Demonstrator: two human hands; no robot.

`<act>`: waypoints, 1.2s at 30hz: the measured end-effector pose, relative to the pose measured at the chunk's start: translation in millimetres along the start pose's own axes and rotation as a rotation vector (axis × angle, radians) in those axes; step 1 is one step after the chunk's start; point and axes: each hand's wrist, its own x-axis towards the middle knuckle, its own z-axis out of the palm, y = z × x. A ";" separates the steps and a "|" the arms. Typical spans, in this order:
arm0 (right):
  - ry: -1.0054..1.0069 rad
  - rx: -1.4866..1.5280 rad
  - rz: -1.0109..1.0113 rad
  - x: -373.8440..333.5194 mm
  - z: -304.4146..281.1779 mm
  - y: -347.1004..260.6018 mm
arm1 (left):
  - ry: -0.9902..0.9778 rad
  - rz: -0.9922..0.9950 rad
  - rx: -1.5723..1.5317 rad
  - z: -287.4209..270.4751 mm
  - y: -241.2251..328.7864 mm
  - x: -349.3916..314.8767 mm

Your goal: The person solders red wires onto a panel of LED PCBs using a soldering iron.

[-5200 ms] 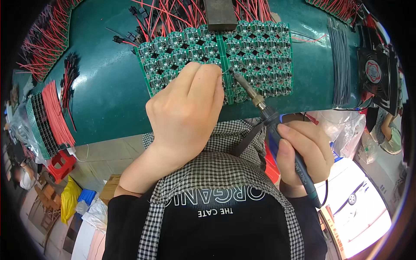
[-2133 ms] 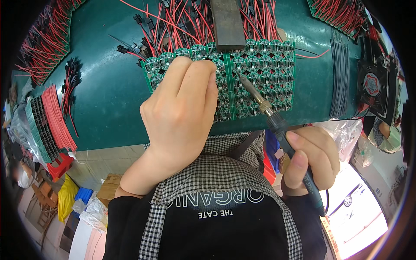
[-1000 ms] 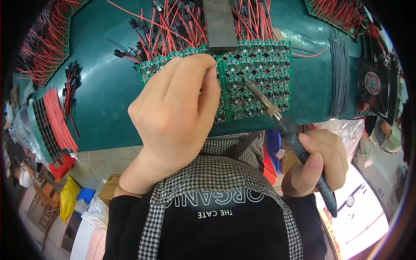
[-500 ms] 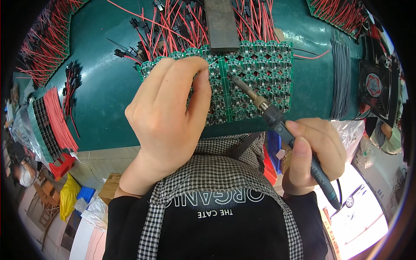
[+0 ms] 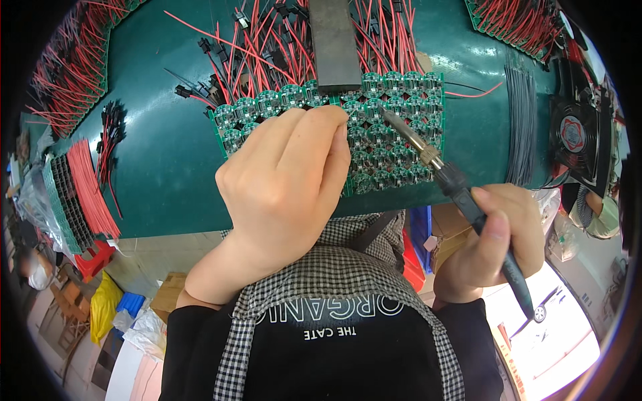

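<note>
A panel of small green circuit boards (image 5: 394, 123) lies on the green table, with red and black wires (image 5: 264, 50) fanning out from its far edge. A dark rectangular bar (image 5: 336, 53) rests across its far middle. Over the panel's left half, my left hand (image 5: 284, 177) is closed in a pinch; whatever its fingertips hold is hidden. My right hand (image 5: 505, 227) grips a soldering iron (image 5: 461, 190) like a pen. The iron's tip points down and left, close over the boards just right of the bar's near end; contact cannot be made out.
More wired board panels lie at the far left (image 5: 73, 67) and far right (image 5: 518, 27). Cut red wires (image 5: 93, 187) and black connector leads (image 5: 109, 144) sit on the left. Grey wires (image 5: 520, 123) and a black fan (image 5: 573, 134) are on the right.
My left hand has shifted right and slightly nearer me, still pinched. The soldering iron in my right hand has moved right, its tip now over boards further right.
</note>
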 end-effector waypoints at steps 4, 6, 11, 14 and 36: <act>-0.073 -0.035 -0.033 0.8 -1.4 1.2 | 0.029 0.013 0.018 8.8 -2.7 1.1; -0.090 -0.045 -0.044 2.6 -1.1 1.0 | 0.038 0.015 0.021 11.8 -3.8 1.4; -0.116 -0.032 -0.057 7.0 1.3 2.5 | 0.029 0.010 0.045 14.1 -3.9 1.8; -0.111 -0.036 -0.066 7.2 4.3 4.1 | 0.023 0.010 0.053 14.7 -3.9 2.5; -0.125 -0.056 -0.124 3.0 2.5 4.7 | 0.006 -0.033 0.045 16.3 -4.4 4.4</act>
